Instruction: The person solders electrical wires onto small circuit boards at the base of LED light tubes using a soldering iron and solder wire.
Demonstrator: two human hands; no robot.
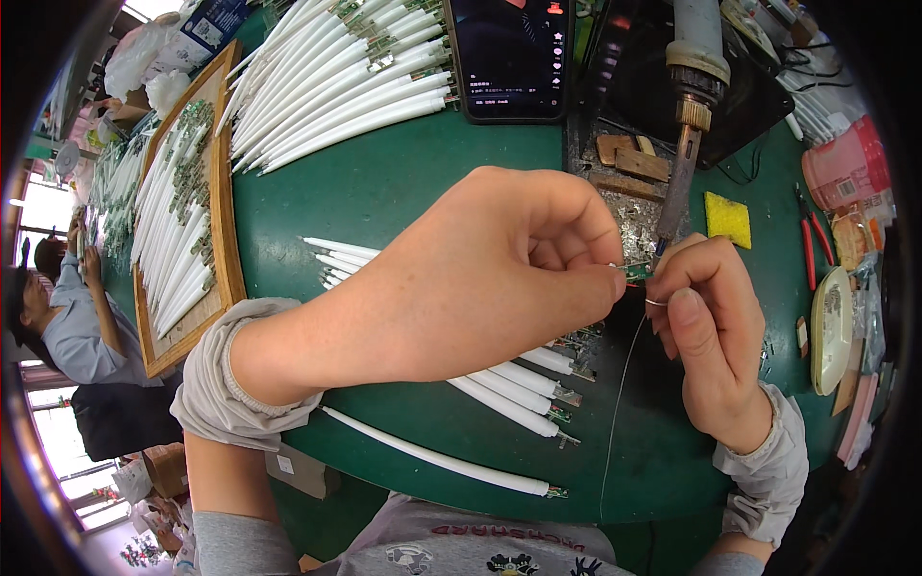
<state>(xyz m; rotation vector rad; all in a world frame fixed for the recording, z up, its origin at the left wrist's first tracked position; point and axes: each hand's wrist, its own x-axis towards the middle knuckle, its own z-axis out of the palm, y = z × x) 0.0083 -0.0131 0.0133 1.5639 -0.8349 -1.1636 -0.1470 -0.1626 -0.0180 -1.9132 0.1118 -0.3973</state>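
My left hand is closed in a pinch, with the end of a small green circuit board showing just past its fingertips. The rest of that piece is hidden by the hand. Thumb and forefinger of my right hand are closed on a thin solder wire, which trails down toward the table's near edge. Between the two hands the tip of a fixed soldering iron points down at the board. Several white sticks with circuit boards at their ends lie under my left forearm, and one white stick lies nearer me.
Many white sticks are heaped at the back, beside a phone. A wooden-framed tray of sticks stands left. At right are a yellow sponge, red-handled pliers and a pale dish. Another person works far left.
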